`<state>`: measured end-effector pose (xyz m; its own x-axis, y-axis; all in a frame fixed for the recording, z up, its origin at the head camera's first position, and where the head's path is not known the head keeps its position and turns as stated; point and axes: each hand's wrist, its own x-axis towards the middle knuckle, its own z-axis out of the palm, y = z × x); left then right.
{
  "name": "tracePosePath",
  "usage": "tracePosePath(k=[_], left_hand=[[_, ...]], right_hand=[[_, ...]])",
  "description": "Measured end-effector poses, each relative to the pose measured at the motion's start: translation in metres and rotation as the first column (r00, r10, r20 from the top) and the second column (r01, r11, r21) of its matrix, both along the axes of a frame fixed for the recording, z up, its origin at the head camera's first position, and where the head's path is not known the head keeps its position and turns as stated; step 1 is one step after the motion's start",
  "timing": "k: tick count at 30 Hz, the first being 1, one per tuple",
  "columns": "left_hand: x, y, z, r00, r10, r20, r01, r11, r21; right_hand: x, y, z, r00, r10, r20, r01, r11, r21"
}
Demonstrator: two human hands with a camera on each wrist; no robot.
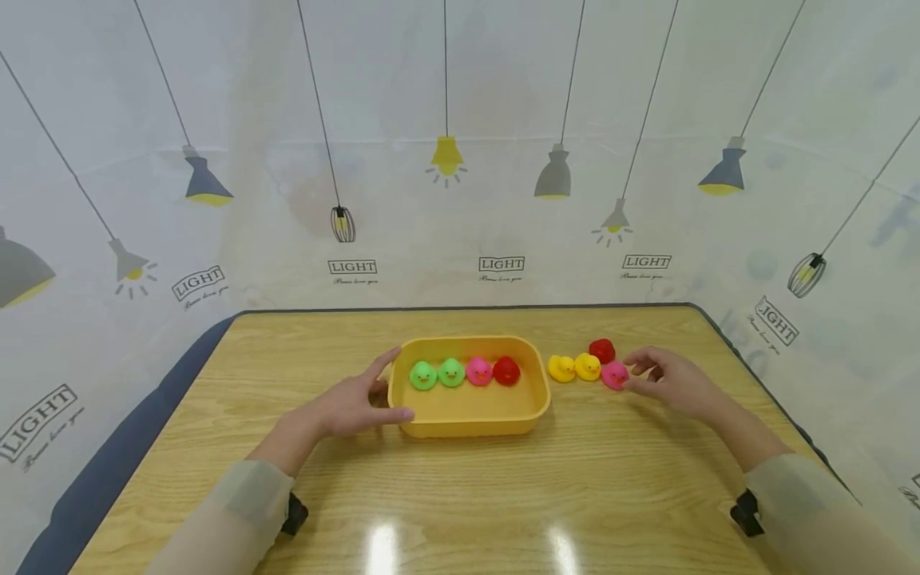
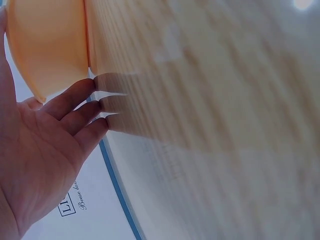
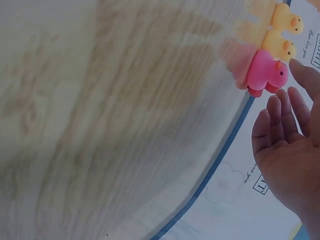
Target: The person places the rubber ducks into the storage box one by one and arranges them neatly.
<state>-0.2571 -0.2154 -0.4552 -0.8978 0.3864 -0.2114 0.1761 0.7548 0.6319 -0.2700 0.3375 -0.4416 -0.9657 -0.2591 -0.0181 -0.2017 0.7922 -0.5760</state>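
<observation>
A yellow plastic tray (image 1: 467, 409) sits mid-table, holding two green rubber ducks (image 1: 451, 373), a pink duck (image 1: 479, 370) and a red duck (image 1: 506, 370) in a row. My left hand (image 1: 352, 402) is at the tray's left end, thumb by the front rim and index finger by the back corner; its other fingers extend low beside the tray (image 2: 47, 45). Right of the tray stand two yellow ducks (image 1: 575, 367), another red duck (image 1: 602, 350) and another pink duck (image 1: 614, 375). My right hand (image 1: 672, 383) is beside that pink duck (image 3: 265, 71), fingers loosely bent, holding nothing.
The wooden table (image 1: 460, 495) ends at a dark edge at the back and sides. Behind it hangs a pale curtain (image 1: 402, 96) printed with lamps. Black wrist bands (image 1: 295, 513) show at both sleeves.
</observation>
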Motion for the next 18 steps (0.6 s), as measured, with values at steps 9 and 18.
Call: tracePosePath(k=[9, 18], left_hand=[[0.000, 0.000, 0.001, 1.000, 0.006, 0.009, -0.006, 1.000, 0.008], [0.001, 0.000, 0.002, 1.000, 0.008, 0.011, -0.008, 1.000, -0.003]], right_hand=[[-0.012, -0.004, -0.006, 1.000, -0.005, 0.029, 0.004, 1.000, 0.022], [-0.014, -0.007, -0.009, 0.999, -0.022, 0.028, 0.020, 0.998, 0.051]])
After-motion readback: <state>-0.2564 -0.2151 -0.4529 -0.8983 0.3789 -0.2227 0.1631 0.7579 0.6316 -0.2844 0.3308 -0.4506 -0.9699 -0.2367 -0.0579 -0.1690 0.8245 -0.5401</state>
